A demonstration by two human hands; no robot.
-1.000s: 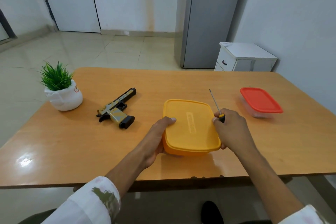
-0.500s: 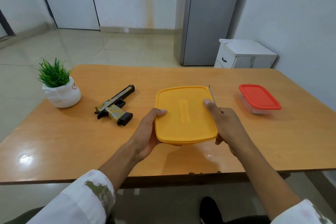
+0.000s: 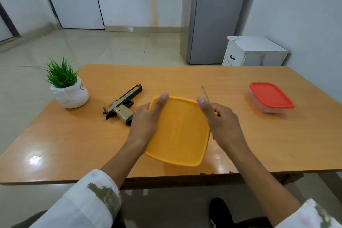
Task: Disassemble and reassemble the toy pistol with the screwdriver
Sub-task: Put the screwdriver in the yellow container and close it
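Note:
A black and gold toy pistol (image 3: 122,105) lies on the wooden table (image 3: 74,135), left of centre. Both hands hold a yellow lidded box (image 3: 179,131) lifted and tilted above the table's front middle. My left hand (image 3: 148,118) grips its left edge, thumb on the lid's far corner. My right hand (image 3: 220,122) grips the right edge and also holds a thin screwdriver (image 3: 205,94), whose metal shaft points away from me. The handle is mostly hidden in my fist.
A small green plant in a white pot (image 3: 67,89) stands at the table's left. A clear box with a red lid (image 3: 270,97) sits at the right. Behind the table are a grey fridge (image 3: 212,15) and a white cabinet (image 3: 255,52).
Both hands have lifted the yellow box off the table, tilted it toward me and turned it slightly. My thumbs moved up to the lid's far corners. The pistol has not moved.

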